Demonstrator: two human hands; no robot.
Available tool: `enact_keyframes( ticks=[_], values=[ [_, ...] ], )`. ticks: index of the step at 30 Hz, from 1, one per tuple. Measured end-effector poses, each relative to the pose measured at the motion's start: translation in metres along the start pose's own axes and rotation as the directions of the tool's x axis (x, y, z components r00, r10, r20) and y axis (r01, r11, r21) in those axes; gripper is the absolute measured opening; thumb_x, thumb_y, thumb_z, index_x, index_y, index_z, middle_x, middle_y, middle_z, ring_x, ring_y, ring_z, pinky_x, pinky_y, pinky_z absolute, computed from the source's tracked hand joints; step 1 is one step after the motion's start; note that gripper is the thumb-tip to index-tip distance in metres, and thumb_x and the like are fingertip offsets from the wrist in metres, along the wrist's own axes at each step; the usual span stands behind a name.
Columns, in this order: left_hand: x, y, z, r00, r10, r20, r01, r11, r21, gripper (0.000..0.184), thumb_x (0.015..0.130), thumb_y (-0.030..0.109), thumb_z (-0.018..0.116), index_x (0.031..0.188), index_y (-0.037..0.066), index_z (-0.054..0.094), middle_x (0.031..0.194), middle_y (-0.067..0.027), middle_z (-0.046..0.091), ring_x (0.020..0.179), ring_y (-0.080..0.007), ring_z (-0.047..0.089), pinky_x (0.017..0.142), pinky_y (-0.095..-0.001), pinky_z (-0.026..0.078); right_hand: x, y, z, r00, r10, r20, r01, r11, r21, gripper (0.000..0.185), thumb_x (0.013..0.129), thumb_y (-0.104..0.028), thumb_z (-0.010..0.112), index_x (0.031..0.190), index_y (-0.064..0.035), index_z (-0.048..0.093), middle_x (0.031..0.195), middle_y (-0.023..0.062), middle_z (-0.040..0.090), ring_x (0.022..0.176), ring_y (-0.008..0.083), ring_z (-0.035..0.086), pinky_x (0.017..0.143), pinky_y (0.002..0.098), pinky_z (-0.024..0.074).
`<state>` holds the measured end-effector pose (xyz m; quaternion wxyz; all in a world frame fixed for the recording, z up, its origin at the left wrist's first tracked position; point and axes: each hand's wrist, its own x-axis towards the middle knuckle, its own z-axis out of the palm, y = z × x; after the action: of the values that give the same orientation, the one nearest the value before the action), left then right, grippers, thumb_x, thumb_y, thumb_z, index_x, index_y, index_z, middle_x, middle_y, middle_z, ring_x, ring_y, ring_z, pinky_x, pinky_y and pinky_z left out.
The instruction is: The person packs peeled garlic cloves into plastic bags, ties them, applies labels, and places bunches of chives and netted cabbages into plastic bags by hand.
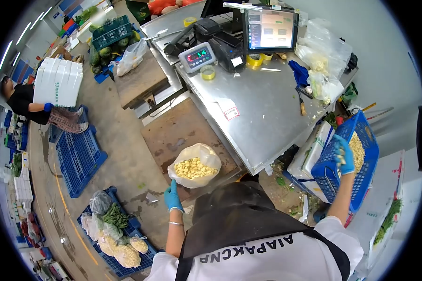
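My left hand (173, 196), in a blue glove, is at the lower left rim of an open plastic bag (211, 161) of pale yellow cloves. The bag stands on a brown platform scale (162, 136); a finger points up along its edge, and the other fingers are closed against the bag. On the right, my gloved right hand (344, 157) is over a blue basket (370, 154), its fingers curled round several pale cloves. More cloves (357, 152) lie in the basket. The scale display (197, 57) shows red and green digits.
A steel table (258, 112) holds a monitor (271, 29), tape rolls and a knife (301, 102). At the left, a person (26, 103) carries white foam boxes (58, 82) beside a blue pallet (79, 159). Bagged vegetables (126, 255) lie at the lower left.
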<state>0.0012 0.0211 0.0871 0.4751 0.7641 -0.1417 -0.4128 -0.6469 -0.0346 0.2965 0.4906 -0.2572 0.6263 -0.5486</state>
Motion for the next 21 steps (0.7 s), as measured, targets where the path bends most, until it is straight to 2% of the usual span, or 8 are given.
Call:
enact_keyframes(
  ticks=[2, 3, 4, 5, 9, 13, 16, 21],
  values=[
    [0.008, -0.006, 0.01, 1.0, -0.023, 0.014, 0.022, 0.998, 0.06, 0.044, 0.081, 0.042, 0.074, 0.069, 0.001, 0.062, 0.07, -0.0019, 0.057, 0.067, -0.0109, 0.048, 0.062, -0.03, 0.044, 0.075, 0.034, -0.184, 0.959, -0.114, -0.26, 0.01, 0.929, -0.37, 0.042, 0.092, -0.033, 0.057, 0.126, -0.0086, 0.057, 0.084, 0.0031, 0.059, 0.069, 0.0097, 0.056, 0.057, 0.024, 0.0469],
    [0.011, -0.01, 0.014, 0.999, -0.037, 0.015, 0.036, 0.995, 0.093, 0.044, 0.081, 0.041, 0.074, 0.07, 0.001, 0.062, 0.07, -0.0021, 0.057, 0.067, -0.0112, 0.048, 0.062, -0.0301, 0.044, 0.091, 0.049, -0.238, 0.825, -0.462, -0.325, -0.082, 0.472, -0.878, 0.063, 0.085, -0.043, 0.065, 0.133, -0.0062, 0.05, 0.114, 0.0158, 0.062, 0.102, 0.0226, 0.061, 0.086, 0.0347, 0.0492],
    [0.011, -0.013, 0.019, 0.998, -0.055, 0.016, 0.054, 0.995, 0.081, 0.042, 0.081, 0.04, 0.073, 0.071, 0.0, 0.063, 0.07, -0.0023, 0.056, 0.067, -0.0117, 0.048, 0.062, -0.0301, 0.043, 0.054, 0.006, -0.178, 0.783, -0.346, -0.516, -0.535, 0.046, -0.844, 0.083, 0.075, -0.052, 0.071, 0.14, -0.0084, 0.042, 0.14, 0.0194, 0.045, 0.128, 0.0316, 0.046, 0.103, 0.0438, 0.0393],
    [0.012, -0.013, 0.027, 0.998, -0.069, 0.008, 0.069, 0.996, 0.055, 0.041, 0.082, 0.039, 0.073, 0.073, 0.0, 0.064, 0.07, -0.0024, 0.056, 0.066, -0.0123, 0.048, 0.061, -0.0301, 0.043, 0.021, -0.031, -0.101, 0.703, -0.326, -0.632, -0.689, -0.097, -0.718, 0.094, 0.069, -0.056, 0.074, 0.144, -0.0139, 0.036, 0.148, 0.0158, 0.036, 0.131, 0.0371, 0.039, 0.103, 0.051, 0.0372],
    [0.021, -0.021, 0.052, 0.998, -0.063, -0.007, 0.057, 0.946, -0.32, 0.026, 0.084, 0.025, 0.067, 0.079, -0.001, 0.066, 0.07, -0.0043, 0.06, 0.065, -0.0156, 0.055, 0.062, -0.031, 0.046, 0.133, 0.041, -0.185, 0.808, -0.546, -0.222, -0.178, 0.134, -0.975, 0.062, 0.088, -0.042, 0.061, 0.132, -0.0003, 0.049, 0.129, 0.0226, 0.054, 0.116, 0.0365, 0.054, 0.099, 0.0422, 0.0418],
    [0.012, -0.004, 0.055, 0.975, 0.003, 0.222, 0.165, 0.661, -0.732, 0.017, 0.086, 0.017, 0.06, 0.073, 0.006, 0.062, 0.063, -0.0018, 0.055, 0.062, -0.0156, 0.053, 0.066, -0.0322, 0.048, 0.163, 0.07, -0.04, 0.887, -0.407, 0.219, 0.393, 0.416, -0.82, 0.035, 0.091, -0.021, 0.059, 0.118, 0.0005, 0.061, 0.112, 0.0172, 0.066, 0.098, 0.0276, 0.062, 0.089, 0.0347, 0.0463],
    [-0.023, 0.051, 0.054, 0.964, 0.092, 0.249, 0.129, 0.658, -0.742, 0.02, 0.088, 0.018, 0.059, 0.07, 0.01, 0.056, 0.061, 0.0005, 0.049, 0.061, -0.0128, 0.052, 0.066, -0.0315, 0.048, 0.161, 0.085, 0.066, 0.815, -0.283, 0.506, 0.567, 0.57, -0.594, 0.032, 0.089, -0.016, 0.062, 0.117, -0.001, 0.062, 0.108, 0.0112, 0.067, 0.093, 0.0156, 0.061, 0.084, 0.0319, 0.0489],
    [-0.121, 0.181, 0.114, 0.87, 0.366, 0.331, -0.177, 0.858, -0.483, 0.017, 0.09, 0.019, 0.059, 0.083, 0.004, 0.059, 0.076, -0.0034, 0.059, 0.067, -0.014, 0.058, 0.068, -0.0307, 0.049, 0.086, 0.052, 0.211, 0.653, -0.088, 0.753, 0.494, 0.802, -0.335, 0.057, 0.085, -0.015, 0.068, 0.139, -0.016, 0.048, 0.111, 0.0089, 0.063, 0.1, 0.0189, 0.06, 0.087, 0.0315, 0.0481]
  ],
)
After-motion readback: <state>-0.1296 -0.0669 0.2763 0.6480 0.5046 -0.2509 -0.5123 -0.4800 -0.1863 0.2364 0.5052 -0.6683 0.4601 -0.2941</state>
